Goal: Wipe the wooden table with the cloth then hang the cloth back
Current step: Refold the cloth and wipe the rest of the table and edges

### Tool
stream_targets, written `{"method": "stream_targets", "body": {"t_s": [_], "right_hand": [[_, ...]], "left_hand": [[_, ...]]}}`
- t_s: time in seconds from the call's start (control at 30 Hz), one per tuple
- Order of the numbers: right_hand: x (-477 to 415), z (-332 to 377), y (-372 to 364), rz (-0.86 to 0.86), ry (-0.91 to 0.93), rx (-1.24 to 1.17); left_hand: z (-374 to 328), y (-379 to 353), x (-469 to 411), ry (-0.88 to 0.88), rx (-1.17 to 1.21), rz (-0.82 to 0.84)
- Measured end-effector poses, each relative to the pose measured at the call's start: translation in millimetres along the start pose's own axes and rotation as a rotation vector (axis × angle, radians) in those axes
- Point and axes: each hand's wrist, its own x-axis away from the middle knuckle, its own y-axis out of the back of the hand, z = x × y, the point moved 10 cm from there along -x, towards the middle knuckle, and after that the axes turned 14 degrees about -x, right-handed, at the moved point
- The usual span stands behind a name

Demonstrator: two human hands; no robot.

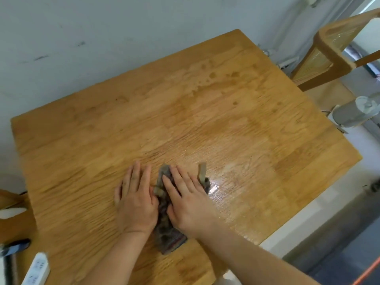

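A dark, crumpled cloth (164, 229) with a tan loop at its far edge lies on the wooden table (205, 112), near the front middle. My left hand (136, 197) rests flat with fingers spread, its right side on the cloth's left edge. Beside it, my right hand (186, 199) presses flat on top of the cloth, fingers pointing away from me. Most of the cloth is hidden under the two hands. The tabletop to the right of the cloth shines wet, and dried drip marks show farther back.
The table stands against a grey-white wall (102, 38). A wooden chair (329, 52) stands at the back right. A grey cylinder (349, 113) sits off the right edge. A white power strip (37, 270) lies at the bottom left, past the table's edge.
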Motion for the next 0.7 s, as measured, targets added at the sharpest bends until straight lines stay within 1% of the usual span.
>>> {"method": "stream_targets", "body": {"t_s": [0.03,0.07,0.1,0.2,0.27,0.33,0.37,0.4,0.47,0.5,0.53,0.6,0.63,0.7], "right_hand": [[-7,-7,6,0.051,0.107,0.051],[-10,-27,19,0.055,0.125,0.097],[-12,-56,39,0.023,0.059,0.134],[5,-144,108,-0.189,-0.317,0.214],[17,-159,121,-0.285,-0.465,0.162],[14,-137,104,-0.372,-0.541,0.073],[6,-113,86,-0.380,-0.527,0.055],[-6,-82,64,-0.351,-0.456,0.038],[-34,-23,28,-0.272,-0.244,0.013],[-47,-6,19,-0.234,-0.158,0.006],[-59,0,13,-0.199,-0.091,0.006],[-78,-11,22,-0.157,0.000,0.012],[-85,-26,34,-0.165,0.001,0.032],[-86,-74,66,-0.218,-0.140,0.067]], "left_hand": [[1,1,1,0.008,-0.008,-0.005],[2,2,2,0.020,-0.011,-0.008],[1,2,2,0.030,-0.008,-0.009],[-1,5,1,0.029,-0.003,-0.021],[-1,4,-1,0.028,0.000,-0.015],[0,5,-1,0.035,0.002,-0.015],[-1,6,-1,0.036,0.007,-0.016],[-1,7,-1,0.034,0.013,-0.021],[-2,8,-2,0.030,0.022,-0.047],[0,8,-3,0.033,0.027,-0.063],[1,8,-4,0.038,0.030,-0.070],[2,9,-4,0.041,0.028,-0.067],[1,9,-4,0.042,0.022,-0.056],[-3,6,-3,0.033,0.007,-0.015]]}}
